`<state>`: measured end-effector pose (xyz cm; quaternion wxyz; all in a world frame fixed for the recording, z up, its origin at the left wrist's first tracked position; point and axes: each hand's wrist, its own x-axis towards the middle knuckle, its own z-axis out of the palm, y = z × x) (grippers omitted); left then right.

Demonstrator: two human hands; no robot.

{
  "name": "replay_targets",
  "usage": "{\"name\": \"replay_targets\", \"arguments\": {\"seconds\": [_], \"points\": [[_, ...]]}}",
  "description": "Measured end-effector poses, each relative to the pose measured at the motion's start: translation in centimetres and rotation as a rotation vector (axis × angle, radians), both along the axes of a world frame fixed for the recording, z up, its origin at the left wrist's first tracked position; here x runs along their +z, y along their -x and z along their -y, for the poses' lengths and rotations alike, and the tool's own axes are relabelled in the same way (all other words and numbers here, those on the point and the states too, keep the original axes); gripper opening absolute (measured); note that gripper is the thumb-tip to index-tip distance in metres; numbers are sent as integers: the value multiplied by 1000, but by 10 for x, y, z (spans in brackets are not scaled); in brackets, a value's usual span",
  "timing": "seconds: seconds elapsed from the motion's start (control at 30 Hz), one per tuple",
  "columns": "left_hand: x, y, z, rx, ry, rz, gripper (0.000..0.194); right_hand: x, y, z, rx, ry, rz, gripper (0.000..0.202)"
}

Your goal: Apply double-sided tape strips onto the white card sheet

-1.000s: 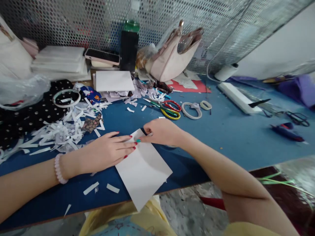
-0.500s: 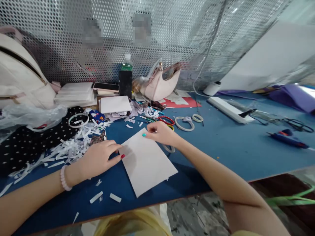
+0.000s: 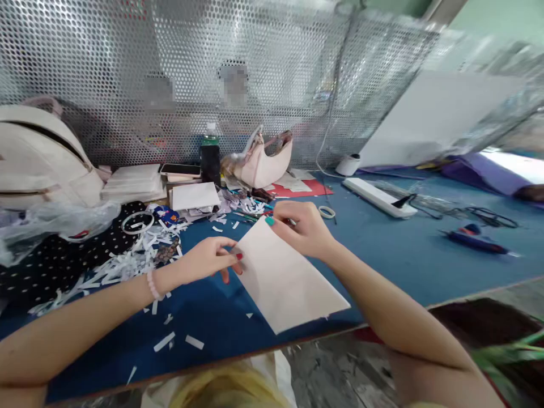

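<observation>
Paper [image 3: 289, 277] is the main thing: a white sheet lying near the front edge of the blue bench [image 3: 395, 255], one corner poking just past that edge. Behind it all runs a big perforated metal screen [image 3: 255, 73] along the back. Far left there's a cream backpack [image 3: 38, 153], and in front of it a crumpled clear plastic bag [image 3: 55, 221] on a black dotted cloth [image 3: 55, 260]. A pale handbag [image 3: 266, 164] sits at the back middle, with a dark bottle [image 3: 210, 161] and a phone [image 3: 181, 169] just beside it. White power strip [image 3: 378, 197] is over on the right.

Right hand [image 3: 304, 229] is at the sheet's far corner, fingers pinched shut on the edge, teal nail showing. Left hand [image 3: 210, 258] is at the sheet's left edge, fingers curled and closed on it, red nails, with a bead bracelet [image 3: 152, 285] on the wrist.

A heap of white paper scraps [image 3: 123, 260] is piled left of the left hand, with a few loose strips nearer the front. Tiny tape roll [image 3: 327, 212] sits just past the right hand.
</observation>
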<state>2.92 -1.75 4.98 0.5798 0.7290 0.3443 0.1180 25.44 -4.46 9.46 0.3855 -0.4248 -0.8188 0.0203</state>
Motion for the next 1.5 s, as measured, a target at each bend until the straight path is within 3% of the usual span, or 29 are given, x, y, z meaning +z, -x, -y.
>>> {"name": "replay_targets", "arguments": {"seconds": [0.07,0.2,0.37,0.47,0.53,0.7,0.8,0.93,1.07,1.17,1.23,1.3,1.4,1.5], "points": [[3,-6,-4,19,37,1,37,1,-4,3,6,-90,20,33],[15,-8,-6,71,-17,72,35,5,-13,10,-36,-209,87,37],[49,4,0,117,-171,150,29,14,-13,29,-62,-301,208,39],[57,18,6,183,-278,175,29,10,-7,36,-58,-303,304,35],[49,29,9,222,-333,181,31,3,-1,37,-20,-235,354,32],[-4,62,14,353,-302,86,41,-20,19,34,247,160,492,22],[-26,79,11,428,-246,64,45,-29,31,33,395,408,436,12],[-34,94,3,448,-146,15,41,-42,40,35,416,626,182,25],[-37,102,-1,421,-129,-97,36,-56,33,30,243,764,-100,31],[-39,104,0,348,-208,-255,31,-63,18,15,178,873,-275,27],[-40,103,4,282,-378,-380,30,-67,4,-3,78,797,-264,26],[-39,101,9,203,-650,-432,33,-71,-10,-25,-96,586,-115,21],[-40,97,18,-33,-1035,-322,35,-80,-27,-58,-263,365,172,20],[-42,93,25,-256,-1209,-217,36,-91,-33,-83,-293,305,329,14]]}}
